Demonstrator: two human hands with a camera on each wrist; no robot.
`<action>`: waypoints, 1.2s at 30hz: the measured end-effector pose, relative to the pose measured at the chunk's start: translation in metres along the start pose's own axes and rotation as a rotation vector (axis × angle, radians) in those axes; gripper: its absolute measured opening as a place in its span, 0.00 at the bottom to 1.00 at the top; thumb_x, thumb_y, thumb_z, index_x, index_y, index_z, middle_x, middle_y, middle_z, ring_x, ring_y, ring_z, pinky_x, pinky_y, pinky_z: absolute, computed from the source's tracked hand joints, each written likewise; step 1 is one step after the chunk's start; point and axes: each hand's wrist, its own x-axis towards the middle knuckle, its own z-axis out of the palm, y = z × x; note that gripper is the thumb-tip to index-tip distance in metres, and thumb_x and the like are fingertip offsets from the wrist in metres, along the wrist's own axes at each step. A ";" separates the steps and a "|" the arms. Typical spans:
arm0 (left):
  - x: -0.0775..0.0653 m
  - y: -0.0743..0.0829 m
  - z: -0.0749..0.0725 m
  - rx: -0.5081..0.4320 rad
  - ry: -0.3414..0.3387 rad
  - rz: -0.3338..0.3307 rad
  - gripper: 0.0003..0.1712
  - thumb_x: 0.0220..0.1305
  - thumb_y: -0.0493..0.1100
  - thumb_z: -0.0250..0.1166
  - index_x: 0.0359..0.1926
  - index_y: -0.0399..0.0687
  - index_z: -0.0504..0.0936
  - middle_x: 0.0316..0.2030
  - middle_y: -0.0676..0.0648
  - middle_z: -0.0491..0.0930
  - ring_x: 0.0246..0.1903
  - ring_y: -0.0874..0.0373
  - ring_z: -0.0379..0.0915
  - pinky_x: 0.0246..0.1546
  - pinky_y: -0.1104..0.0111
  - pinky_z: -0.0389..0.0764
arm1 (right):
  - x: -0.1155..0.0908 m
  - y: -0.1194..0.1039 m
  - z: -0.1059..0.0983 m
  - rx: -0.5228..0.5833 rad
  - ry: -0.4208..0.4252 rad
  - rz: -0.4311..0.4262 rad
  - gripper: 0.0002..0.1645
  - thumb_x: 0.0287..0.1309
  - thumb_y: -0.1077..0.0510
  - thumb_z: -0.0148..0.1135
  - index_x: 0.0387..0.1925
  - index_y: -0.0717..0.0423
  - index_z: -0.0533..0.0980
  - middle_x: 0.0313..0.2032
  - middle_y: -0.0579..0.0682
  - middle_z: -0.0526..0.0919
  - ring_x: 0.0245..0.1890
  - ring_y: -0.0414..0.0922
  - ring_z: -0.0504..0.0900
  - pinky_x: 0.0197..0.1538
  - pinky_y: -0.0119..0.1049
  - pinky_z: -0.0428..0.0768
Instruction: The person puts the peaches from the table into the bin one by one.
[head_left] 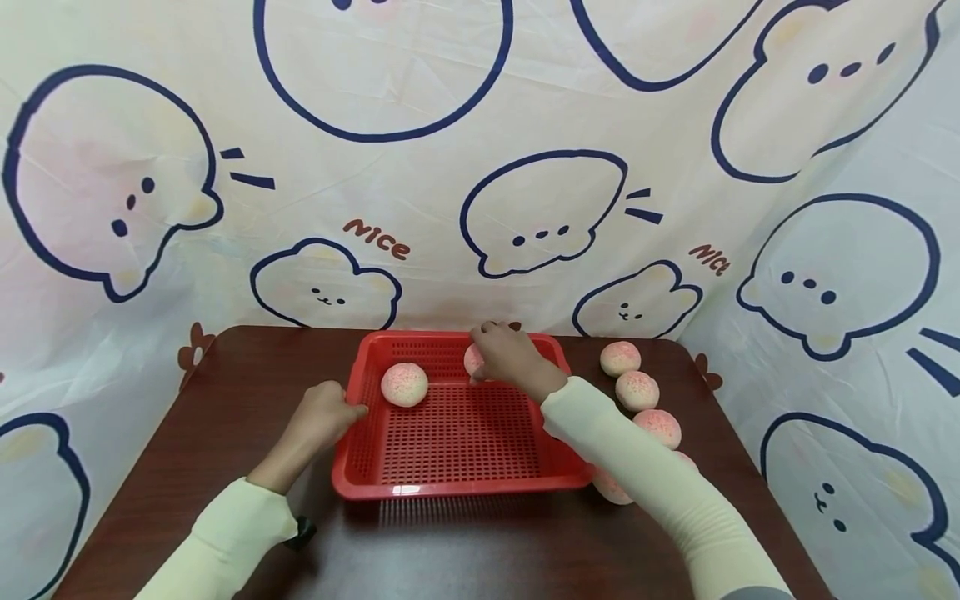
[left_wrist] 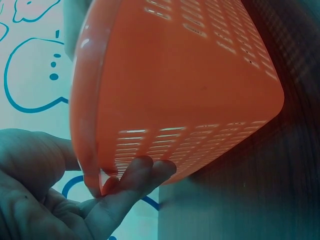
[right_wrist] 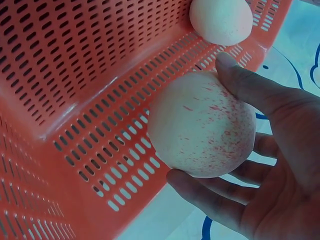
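A red plastic basket (head_left: pixel 461 490) with slotted walls stands on the dark table. My left hand (head_left: pixel 324 414) grips its left rim; in the left wrist view the fingers (left_wrist: pixel 137 175) lie against the outer wall. Inside the basket, at the back left, sits a round white peach (head_left: pixel 405 385) with pink speckles. With thumb and fingers spread around its sides, my right hand (head_left: pixel 510 354) holds a second speckled peach (right_wrist: pixel 202 125) near the basket's back wall. The slotted wall shows right behind that peach in the right wrist view.
Several more peaches lie in a row on the table to the right of the basket, such as the far peach (head_left: pixel 620 358); my right forearm partly covers the nearer ones. A printed cloth (head_left: pixel 435 200) hangs behind the brown table (head_left: pixel 217 417) and along its sides.
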 end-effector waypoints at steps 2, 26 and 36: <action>0.000 0.000 0.000 0.000 -0.003 0.001 0.15 0.67 0.35 0.63 0.48 0.23 0.78 0.30 0.35 0.85 0.22 0.55 0.83 0.28 0.62 0.89 | 0.001 -0.001 0.003 -0.016 -0.004 0.000 0.46 0.51 0.39 0.78 0.67 0.51 0.72 0.60 0.53 0.80 0.54 0.49 0.79 0.59 0.50 0.85; -0.001 0.002 -0.001 -0.001 -0.006 0.008 0.15 0.68 0.34 0.62 0.47 0.23 0.78 0.30 0.35 0.85 0.22 0.55 0.84 0.27 0.62 0.89 | 0.003 -0.028 0.012 0.005 -0.030 -0.074 0.41 0.55 0.44 0.77 0.67 0.52 0.72 0.63 0.53 0.79 0.60 0.50 0.78 0.61 0.50 0.84; 0.000 0.001 -0.002 -0.009 -0.014 0.011 0.15 0.68 0.34 0.62 0.48 0.22 0.78 0.30 0.35 0.85 0.23 0.54 0.85 0.28 0.61 0.89 | 0.014 -0.039 0.021 -0.054 -0.021 -0.098 0.39 0.54 0.43 0.77 0.64 0.50 0.73 0.59 0.51 0.80 0.55 0.48 0.79 0.56 0.45 0.86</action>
